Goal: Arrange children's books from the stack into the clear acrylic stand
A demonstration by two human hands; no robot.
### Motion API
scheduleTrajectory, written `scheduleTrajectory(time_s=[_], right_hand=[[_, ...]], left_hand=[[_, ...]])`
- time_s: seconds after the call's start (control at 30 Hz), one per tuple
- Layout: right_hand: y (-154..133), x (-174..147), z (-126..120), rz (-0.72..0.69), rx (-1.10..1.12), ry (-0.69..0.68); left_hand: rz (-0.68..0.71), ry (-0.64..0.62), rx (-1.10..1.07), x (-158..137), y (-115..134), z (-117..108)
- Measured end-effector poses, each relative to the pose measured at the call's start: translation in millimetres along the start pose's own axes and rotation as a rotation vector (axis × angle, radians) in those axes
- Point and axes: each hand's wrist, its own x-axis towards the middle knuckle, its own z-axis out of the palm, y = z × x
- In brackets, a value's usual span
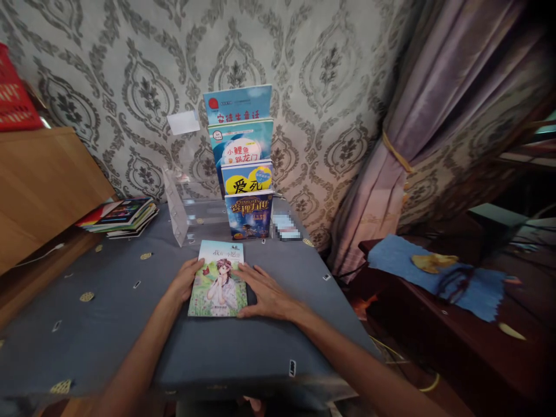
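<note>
A thin book [217, 284] with a light blue and green cover, showing a figure with pink hair, lies face up on the grey-blue tablecloth in front of me. At its left edge, my left hand [186, 278] grips it with fingertips over the border. On the opposite side, my right hand [264, 292] holds the right edge, thumb low and fingers higher up. Just behind stands a clear tiered rack [176, 208]. Its right column carries a dark blue book [249, 217], a blue-and-yellow book [247, 178], a teal book [242, 142] and a tall blue book [237, 103].
A pile of books [125, 217] lies at the table's left, beside a wooden box [52, 179] with a red item [16, 92] on top. A blurred-out item [285, 226] is right of the rack. A tied curtain [391, 156] and dark red furniture [434, 324] stand right.
</note>
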Motion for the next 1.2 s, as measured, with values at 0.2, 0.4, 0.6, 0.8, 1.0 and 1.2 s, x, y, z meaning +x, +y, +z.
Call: scheduleTrajectory(time_s=[0.2, 0.4, 0.6, 0.8, 1.0, 1.2], right_hand=[[2, 2, 4, 0.079, 0.059, 0.043], [-2, 3, 6, 0.127, 0.256, 0.163], [-2, 7, 14, 0.031, 0.487, 0.25], [-6, 7, 11, -0.017, 0.548, 0.266], [-7, 7, 6, -0.038, 0.476, 0.393], [2, 5, 3, -0.011, 0.244, 0.621]], left_hand=[[0.01, -0.052, -0.095, -6, -6, 2], [0.081, -0.018, -0.155, -7, -9, 2], [0.146, -0.063, -0.188, -6, -11, 0], [0.189, -0.137, -0.083, -9, -11, 1], [0.398, -0.096, -0.003, -16, -11, 10], [0.532, -0.071, 0.021, -18, -16, 30]])
